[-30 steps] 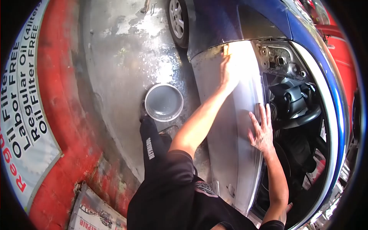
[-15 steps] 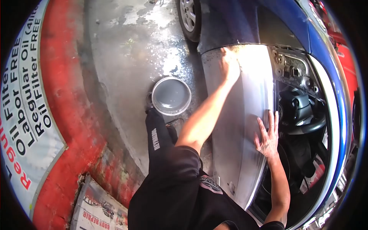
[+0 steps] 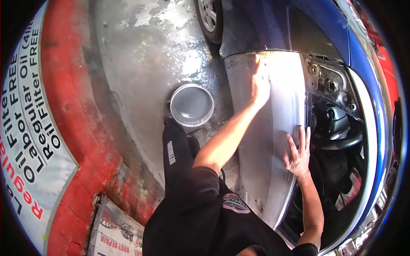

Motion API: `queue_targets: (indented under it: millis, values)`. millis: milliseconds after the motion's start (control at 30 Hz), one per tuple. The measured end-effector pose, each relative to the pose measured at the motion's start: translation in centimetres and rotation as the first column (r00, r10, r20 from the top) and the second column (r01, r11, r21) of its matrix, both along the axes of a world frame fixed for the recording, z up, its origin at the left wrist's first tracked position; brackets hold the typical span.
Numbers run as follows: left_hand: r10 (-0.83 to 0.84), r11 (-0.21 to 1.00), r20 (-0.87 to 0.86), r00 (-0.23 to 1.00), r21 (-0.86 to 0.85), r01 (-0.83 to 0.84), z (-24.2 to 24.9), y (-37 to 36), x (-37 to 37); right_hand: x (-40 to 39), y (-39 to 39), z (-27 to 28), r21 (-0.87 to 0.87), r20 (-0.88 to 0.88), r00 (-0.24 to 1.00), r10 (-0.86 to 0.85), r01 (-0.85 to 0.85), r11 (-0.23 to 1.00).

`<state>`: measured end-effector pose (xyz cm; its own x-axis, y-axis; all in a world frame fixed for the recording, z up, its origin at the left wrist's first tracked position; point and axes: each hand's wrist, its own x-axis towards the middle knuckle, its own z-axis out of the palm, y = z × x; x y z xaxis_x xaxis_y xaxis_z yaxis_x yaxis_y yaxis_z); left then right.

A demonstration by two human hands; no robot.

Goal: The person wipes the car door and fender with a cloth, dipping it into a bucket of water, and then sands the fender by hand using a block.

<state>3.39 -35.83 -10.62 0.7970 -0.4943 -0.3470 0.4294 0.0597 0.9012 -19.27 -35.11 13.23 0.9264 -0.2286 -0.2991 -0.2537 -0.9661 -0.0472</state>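
Observation:
My left hand [image 3: 260, 83] presses against the bare grey metal of the car door [image 3: 256, 141], close to its front edge. Its fingers are together and partly washed out by glare; whatever may be under them cannot be made out. Lower on the same door, my right hand [image 3: 298, 155] lies with its fingers spread beside the window opening and holds nothing. Bright light reflects off the upper part of the door panel. Dark blotches mark the metal along the front edge.
A round bucket [image 3: 192, 105] of greyish liquid stands on the wet floor [image 3: 132, 85], left of the door. Beyond the door are the blue fender [image 3: 316, 25] and a wheel [image 3: 209, 16]. Printed signs [image 3: 34, 141] and a red painted strip [image 3: 70, 85] run along the left.
My left hand has slid a little back from the door's front edge, towards me. My right hand stays on the door. The whole view has shifted slightly.

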Motion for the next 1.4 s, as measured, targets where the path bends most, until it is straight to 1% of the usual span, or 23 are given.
queue_targets:
  millis: [67, 100, 133, 200, 233, 267, 300, 367, 500, 567, 600, 667, 700, 767, 833, 867, 1033, 1100, 1167, 1233, 1300, 1367, 1400]
  values:
    - [-0.080, 0.997, -0.250, 0.965, -0.020, 0.077, -2.2, 0.3, 3.2, 0.1, 0.3, -0.2, -0.005, -0.006, 1.000, -0.018, 0.018, 1.000]
    - [-0.094, 0.995, -0.307, 0.947, -0.013, 0.094, -2.8, 0.5, 3.7, 0.2, 0.3, 0.0, -0.005, -0.010, 1.000, -0.021, 0.021, 1.000]
    - [-0.061, 0.998, -0.241, 0.969, -0.029, 0.056, -1.5, 0.5, 2.8, 0.1, -0.1, 0.1, -0.012, -0.012, 1.000, -0.003, 0.003, 1.000]
    - [0.054, 0.992, -0.003, 0.999, -0.115, -0.054, 2.2, 0.5, -0.5, -0.1, 0.1, -0.1, -0.021, -0.031, 0.999, -0.020, 0.019, 1.000]
    - [0.016, 0.998, 0.204, 0.979, 0.056, -0.028, 3.9, 0.9, -1.7, -0.1, 0.4, -0.2, -0.020, -0.044, 0.999, -0.031, 0.030, 0.999]
    - [0.071, 0.997, 0.153, 0.986, -0.050, -0.064, 1.8, 0.3, -2.1, 0.0, 0.5, -0.2, -0.016, -0.030, 0.999, -0.018, 0.017, 1.000]
    - [-0.009, 1.000, 0.241, 0.971, 0.012, 0.006, 1.3, 1.0, -1.4, 0.2, 0.1, 0.1, -0.013, -0.014, 1.000, 0.010, -0.010, 1.000]
    - [-0.041, 0.999, 0.309, 0.950, 0.036, 0.031, 0.4, 1.3, -1.0, 0.1, -0.1, -0.7, -0.025, -0.007, 1.000, 0.014, -0.014, 1.000]
    - [-0.020, 0.999, 0.160, 0.987, 0.036, 0.015, 2.3, 0.5, -1.7, -0.1, 0.2, 0.2, -0.027, -0.002, 1.000, 0.021, -0.021, 0.999]
    - [0.120, 0.992, 0.210, 0.970, -0.055, -0.111, 3.2, 0.4, -2.3, -0.1, 0.2, -0.2, -0.051, -0.019, 1.000, 0.011, -0.012, 0.999]
    - [0.043, 0.999, 0.246, 0.968, 0.001, -0.044, 1.9, 0.7, -1.7, 0.1, -0.1, -0.1, -0.053, -0.023, 1.000, 0.014, -0.016, 0.998]
    - [-0.033, 0.999, 0.040, 0.999, -0.028, 0.034, 1.3, 1.0, 1.6, 0.9, -0.1, -0.6, -0.051, -0.020, 1.000, -0.009, 0.008, 0.999]
    - [-0.058, 0.998, 0.132, 0.990, 0.004, 0.058, 1.3, 1.2, 1.3, 0.2, 0.5, 0.3, -0.035, -0.046, 0.999, -0.021, 0.019, 0.999]
    - [-0.101, 0.994, 0.310, 0.945, 0.074, 0.082, 2.2, 2.0, 1.2, 0.7, 0.1, -0.4, -0.032, 0.017, 1.000, -0.006, 0.007, 0.999]
    - [-0.023, 0.995, 0.405, 0.914, 0.096, -0.018, 3.6, 2.2, -1.6, 0.0, 0.3, -0.1, -0.037, 0.012, 1.000, 0.022, -0.021, 0.999]
    - [-0.056, 0.997, 0.422, 0.905, 0.070, 0.029, 2.9, 2.2, -1.2, -0.1, 0.2, -0.1, -0.018, 0.016, 1.000, 0.015, -0.014, 1.000]
    - [-0.068, 0.996, 0.466, 0.882, 0.087, 0.031, 2.4, 2.5, -1.6, -0.1, 0.3, -0.6, -0.040, 0.039, 0.999, 0.015, -0.013, 0.999]
    - [-0.085, 0.995, 0.472, 0.877, 0.086, 0.050, 3.1, 3.2, -2.7, -0.2, 0.4, -0.2, -0.051, 0.003, 1.000, 0.011, -0.010, 0.999]
    - [-0.063, 0.998, 0.421, 0.905, 0.048, 0.048, 3.3, 2.3, -1.8, -0.3, 0.3, 0.0, -0.049, -0.013, 1.000, 0.005, -0.006, 0.999]
    - [0.046, 0.998, 0.396, 0.917, 0.015, -0.056, 3.1, 0.5, 0.5, -0.2, 0.2, -0.3, -0.041, 0.026, 0.999, 0.030, -0.029, 0.999]
    - [0.018, 0.998, 0.395, 0.919, 0.040, -0.037, 2.9, 1.3, 0.2, -0.6, 0.6, -0.1, -0.044, 0.003, 1.000, 0.015, -0.014, 0.999]
    - [-0.113, 0.993, 0.491, 0.864, 0.073, 0.088, 2.7, 3.2, -0.9, -0.3, 0.3, -0.3, -0.050, 0.037, 0.999, 0.030, -0.028, 0.998]
    - [-0.087, 0.995, 0.510, 0.856, 0.085, 0.051, 3.1, 3.4, -1.4, -0.1, 0.4, -0.2, -0.050, 0.017, 1.000, 0.016, -0.015, 0.999]
